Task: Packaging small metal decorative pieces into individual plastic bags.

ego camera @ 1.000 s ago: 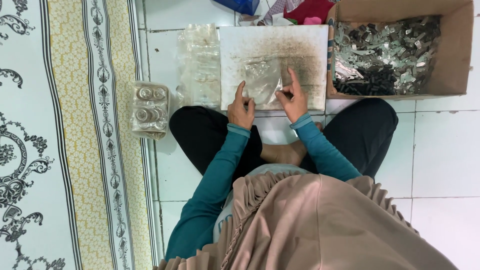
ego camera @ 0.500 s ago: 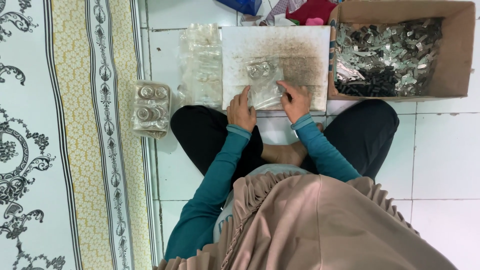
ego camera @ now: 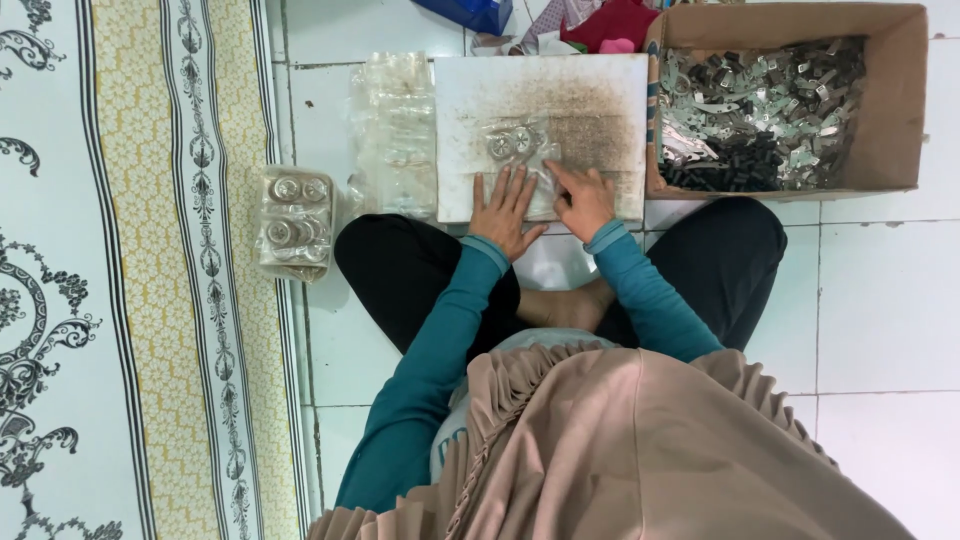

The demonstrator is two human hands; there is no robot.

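Rug (ego camera: 130, 270): we see a patterned cream and yellow rug far left of the white board, lying on the tiled floor.
Filled packets (ego camera: 293, 222): a small stack of clear packets with round metal parts sits left of the board, at the rug's edge.
Empty bags (ego camera: 392, 135): a pile of clear plastic bags lies just beside the board's left edge.
White board (ego camera: 590, 90): our landmark, a stained white board flat on the floor ahead of our crossed legs.
Clear bag (ego camera: 517, 150): it lies on the board's near half, with round metal parts inside near its far end.
Left hand (ego camera: 505, 207): our fingers are spread wide and pressed flat on the bag's near end, at the board's near edge.
Right hand (ego camera: 583, 200): fingers partly curled, forefinger stretched onto the bag's near right corner; whether it pinches the plastic we cannot tell.
Cardboard box (ego camera: 890, 110): just right of the board, holding silvery metal pieces and small black parts.
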